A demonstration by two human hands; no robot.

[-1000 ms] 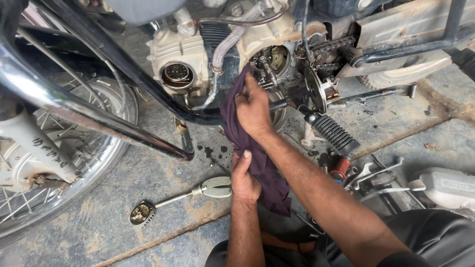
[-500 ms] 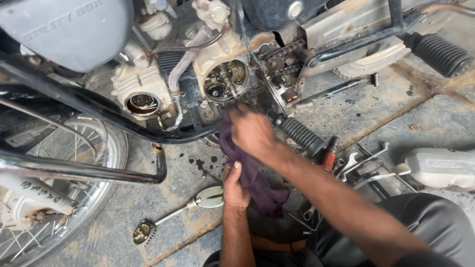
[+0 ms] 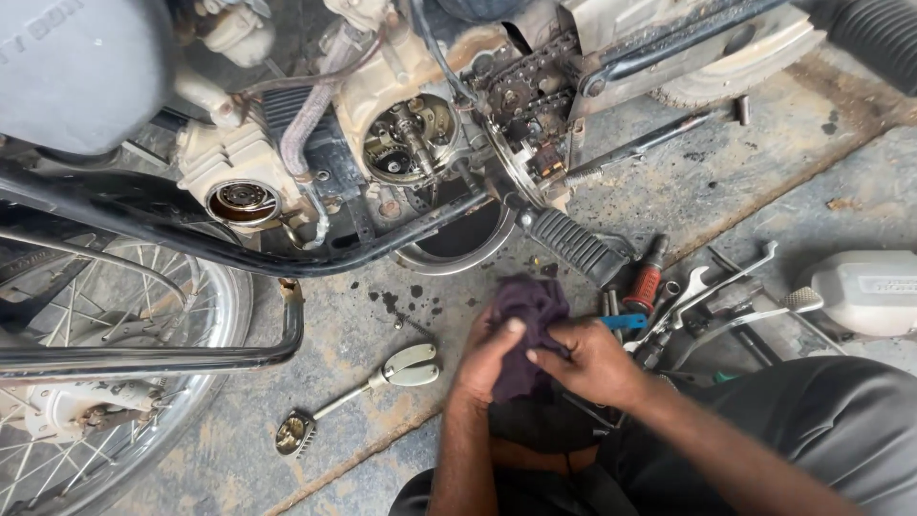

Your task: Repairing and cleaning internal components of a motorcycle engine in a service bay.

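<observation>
1. Right hand (image 3: 592, 363) has come off the engine and dropped down to meet the left hand (image 3: 487, 358) over the floor; the dark purple rag (image 3: 525, 315) came with it.
2. Both hands' fingers are curled shut around the rag, which is bunched between them, just in front of the person's knees.
3. Open engine casing (image 3: 411, 139) now uncovered, above the rag, well apart.
4. Black footpeg (image 3: 573, 248) just above the rag.
5. Chrome lever (image 3: 382, 377) lies on the concrete floor (image 3: 363, 315), left of left hand.
6. Tool pile (image 3: 697, 296) to the right; items hard to tell apart.
</observation>
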